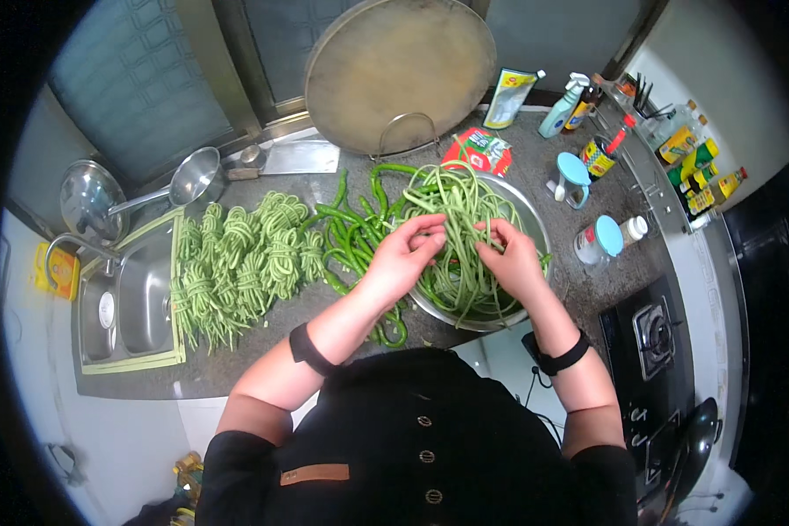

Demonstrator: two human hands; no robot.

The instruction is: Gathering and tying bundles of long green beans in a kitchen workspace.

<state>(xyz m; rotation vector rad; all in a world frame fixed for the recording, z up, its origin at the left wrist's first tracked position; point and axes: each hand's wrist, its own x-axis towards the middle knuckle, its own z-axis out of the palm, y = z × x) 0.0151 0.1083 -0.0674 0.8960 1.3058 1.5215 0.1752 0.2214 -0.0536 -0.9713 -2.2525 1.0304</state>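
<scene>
Long green yardlong beans (463, 263) lie in a loose tangle in a round stainless steel bowl (540, 230). Over the bowl's left part is my left hand (411, 253), thumb and fingers close together at the beans; whether a bean is between them cannot be told. My right hand (509, 253) is at the right side of the tangle with its fingers bent, and its grip is unclear too. Long green peppers (352, 230) lie on the counter left of the bowl. Further left are several tied bundles of long beans (250, 256), close together beside the sink.
The double sink (148, 296) is at the left, with a ladle-like steel pan (197, 177) and a cleaver (299, 158) behind. A large round board (401, 79) stands at the back. Jars (598, 240), bottles (598, 158) and a gas hob (654, 335) are at the right.
</scene>
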